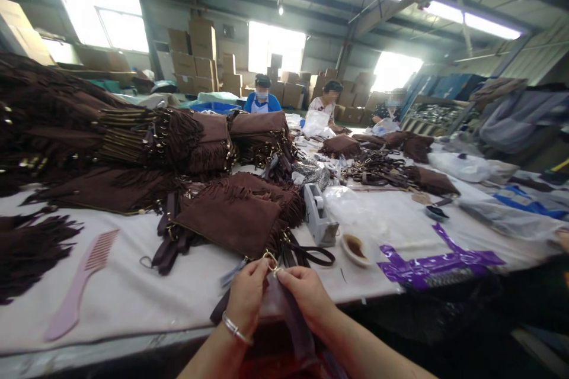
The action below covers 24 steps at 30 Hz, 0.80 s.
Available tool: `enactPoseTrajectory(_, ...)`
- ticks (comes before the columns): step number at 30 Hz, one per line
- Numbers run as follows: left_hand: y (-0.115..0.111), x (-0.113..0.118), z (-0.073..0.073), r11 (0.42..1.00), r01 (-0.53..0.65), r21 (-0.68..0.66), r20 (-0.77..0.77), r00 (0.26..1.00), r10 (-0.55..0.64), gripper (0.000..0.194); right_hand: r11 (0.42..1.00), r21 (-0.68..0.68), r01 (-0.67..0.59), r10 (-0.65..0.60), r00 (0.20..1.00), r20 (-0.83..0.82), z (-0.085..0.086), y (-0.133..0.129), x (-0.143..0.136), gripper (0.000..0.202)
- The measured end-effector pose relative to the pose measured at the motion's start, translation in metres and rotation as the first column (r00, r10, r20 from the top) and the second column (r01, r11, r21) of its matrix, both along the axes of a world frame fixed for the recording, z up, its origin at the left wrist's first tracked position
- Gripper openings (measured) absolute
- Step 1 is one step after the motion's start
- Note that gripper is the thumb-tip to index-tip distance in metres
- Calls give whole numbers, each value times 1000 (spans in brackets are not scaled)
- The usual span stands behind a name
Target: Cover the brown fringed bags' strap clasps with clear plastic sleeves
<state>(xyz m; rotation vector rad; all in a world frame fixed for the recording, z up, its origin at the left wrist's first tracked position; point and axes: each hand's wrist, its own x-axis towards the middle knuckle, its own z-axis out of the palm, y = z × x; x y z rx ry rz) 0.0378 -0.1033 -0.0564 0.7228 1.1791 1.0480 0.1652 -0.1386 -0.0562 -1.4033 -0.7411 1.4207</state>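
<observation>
The long white worktop point(133, 296) ran from the near left edge away to the far right, and it was loaded. Stacked high on the far left sat a heap of brown fringed bags point(111, 130), with more brown bags point(382, 151) spread out toward the far end, where three people sat working in front of cardboard boxes point(195, 56). Right in the middle, one brown fringed bag point(235, 216) lay flat, its straps trailing toward the near edge. Purple tape strips point(435, 263) were stuck to the worktop at the near right. A pink comb point(80, 287) lay at the near left, handle toward the edge. A grey tape dispenser point(319, 216) stood just right of the middle bag, and a small white dish point(355, 247) sat beside it. Down at the near edge, both hands were close together: the left hand point(246, 296), silver bangle on the wrist, and the right hand point(306, 293) each pinched the top of a dark brown strap point(284, 308) that hung between them over the edge, a little gold ring point(270, 260) showing just above the fingertips.
</observation>
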Motion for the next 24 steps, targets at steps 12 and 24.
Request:
enactPoseTrajectory(12,-20,-29,0,981,151,125,-147,980,-132,34,997,44,-66,62,994,95,3,44,-28,36)
enactPoseTrajectory(24,-4,-34,6,942,152,299,-518,855,27,49,986,107,-129,91,947,307,-2,44,-23,45)
